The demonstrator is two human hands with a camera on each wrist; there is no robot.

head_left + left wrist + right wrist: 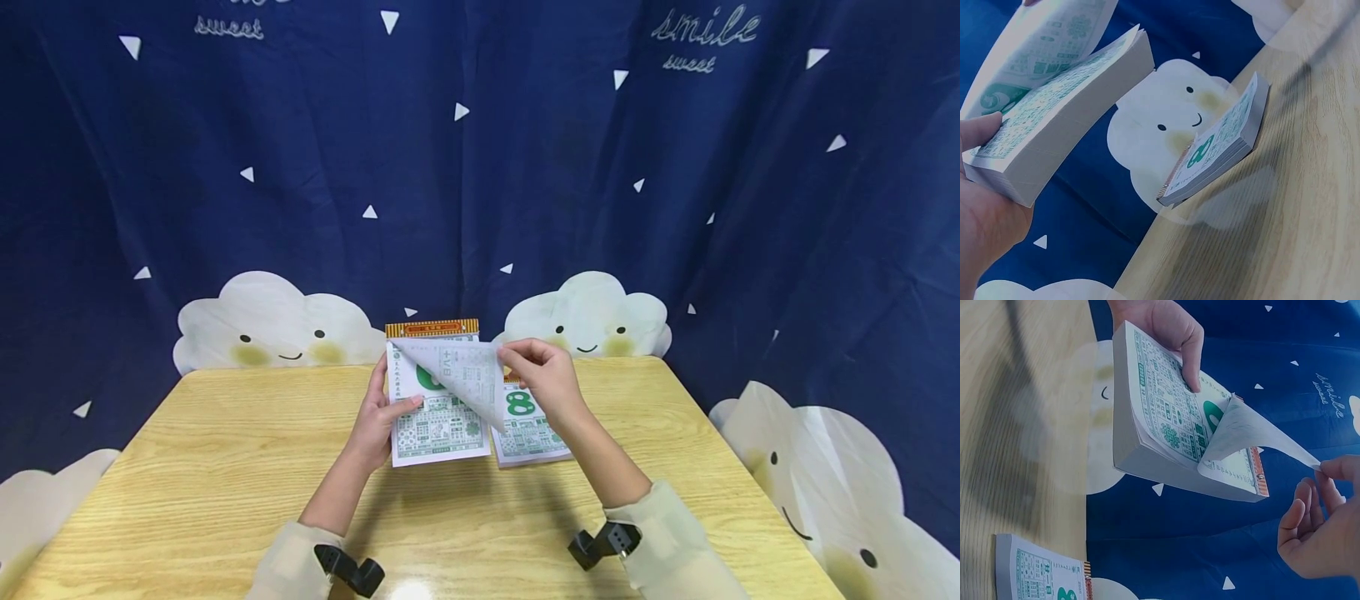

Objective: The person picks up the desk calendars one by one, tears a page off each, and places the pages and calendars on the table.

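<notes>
My left hand [378, 417] grips a thick tear-off calendar [438, 433] by its left side, the thumb lying across the printed page. In the left wrist view the block of pages [1079, 119] shows its thick edge, raised above the table. Between thumb and forefinger, my right hand [551, 379] pinches a corner of the thin top sheet [1260, 434]. That sheet is pulled up and to the right, folded over diagonally, its pale back facing out. Beneath it the following page shows green print and part of a large green numeral. An orange-and-gold header strip [432, 328] binds the top.
A second tear-off calendar [528, 429] with a green 8 lies on the wooden table [247, 450], right of the held one. Behind the table hangs a dark blue curtain [420, 167] with white triangles and smiling clouds. Each sleeve carries a black wrist camera [603, 543].
</notes>
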